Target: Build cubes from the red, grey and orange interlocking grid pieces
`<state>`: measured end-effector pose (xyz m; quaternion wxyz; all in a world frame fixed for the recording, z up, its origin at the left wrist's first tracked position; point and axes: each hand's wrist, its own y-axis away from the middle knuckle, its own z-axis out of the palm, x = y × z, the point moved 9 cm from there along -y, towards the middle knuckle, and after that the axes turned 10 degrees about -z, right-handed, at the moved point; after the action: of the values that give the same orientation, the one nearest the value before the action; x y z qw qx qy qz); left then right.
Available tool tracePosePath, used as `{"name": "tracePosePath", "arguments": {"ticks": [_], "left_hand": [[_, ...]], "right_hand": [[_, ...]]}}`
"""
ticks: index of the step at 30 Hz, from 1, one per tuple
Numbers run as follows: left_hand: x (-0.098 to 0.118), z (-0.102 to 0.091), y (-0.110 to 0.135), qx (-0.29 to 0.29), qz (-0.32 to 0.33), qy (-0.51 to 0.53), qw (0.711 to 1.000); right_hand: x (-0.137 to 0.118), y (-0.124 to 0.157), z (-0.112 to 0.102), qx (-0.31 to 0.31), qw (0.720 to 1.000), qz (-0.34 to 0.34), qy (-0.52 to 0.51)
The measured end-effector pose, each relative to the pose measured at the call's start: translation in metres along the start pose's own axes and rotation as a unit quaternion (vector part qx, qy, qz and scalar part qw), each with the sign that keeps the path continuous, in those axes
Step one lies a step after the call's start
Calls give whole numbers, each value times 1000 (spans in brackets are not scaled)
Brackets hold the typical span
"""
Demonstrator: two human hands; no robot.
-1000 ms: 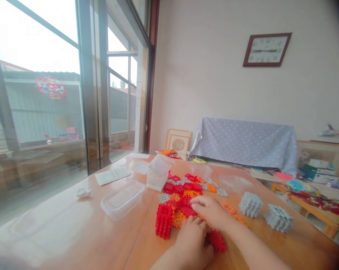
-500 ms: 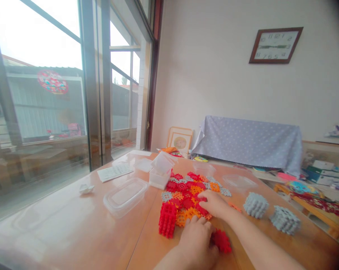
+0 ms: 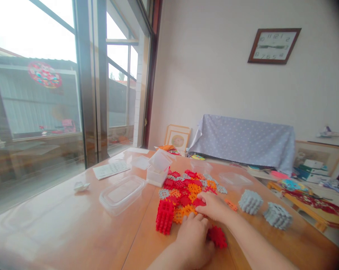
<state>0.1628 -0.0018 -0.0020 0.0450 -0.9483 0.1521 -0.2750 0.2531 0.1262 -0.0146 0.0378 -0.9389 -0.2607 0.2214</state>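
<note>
Flat waffle-shaped plastic tiles in red, orange and grey [image 3: 188, 187] lie scattered on a wooden table [image 3: 74, 225]. A red cube built from such tiles [image 3: 164, 216] stands at the pile's near left. My left hand [image 3: 194, 238] rests curled on the table, closed against a red tile assembly [image 3: 218, 237]. My right hand [image 3: 212, 206] lies on the near edge of the pile, its fingers pinching a red tile [image 3: 199, 202].
Two grey tile cubes [image 3: 250, 201] [image 3: 277, 215] stand to the right. A clear shallow tub [image 3: 121, 194], a small open box [image 3: 158, 170], lids, a paper sheet [image 3: 111, 169] and a crumpled scrap [image 3: 81, 186] lie to the left. A window wall runs along the left.
My right hand drew back a little toward me and closed on a red tile. My left hand stayed on the red assembly. The camera shifted slightly.
</note>
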Motion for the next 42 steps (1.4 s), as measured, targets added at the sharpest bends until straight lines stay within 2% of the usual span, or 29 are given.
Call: {"name": "tracePosePath", "arguments": {"ticks": [4,8,13,19,26,33,42], "left_hand": [[0,-1,0,-3,-6,-9,1000],[1,-3,-1,-12,-11,-16,1000],[-4,-2,-3,-20,-44,-3,999],[-11,6,-6,-38,-65,27,997],[-8,4,-5,-72,-73,32,994],[-1,-5,-4,-31,-47,32,998],[0,-6,-3,-23,-43,39,998]], "right_hand": [[-5,7,-14,53,997,-11,-56],[4,26,-32,78,988,-2,-133],[11,66,-43,46,980,3,-193],[-17,98,-29,-23,980,-37,-195],[-28,104,-26,-43,986,-39,-157],[-28,105,-24,-50,986,-26,-157],[-23,107,-22,-44,988,-50,-136]]}}
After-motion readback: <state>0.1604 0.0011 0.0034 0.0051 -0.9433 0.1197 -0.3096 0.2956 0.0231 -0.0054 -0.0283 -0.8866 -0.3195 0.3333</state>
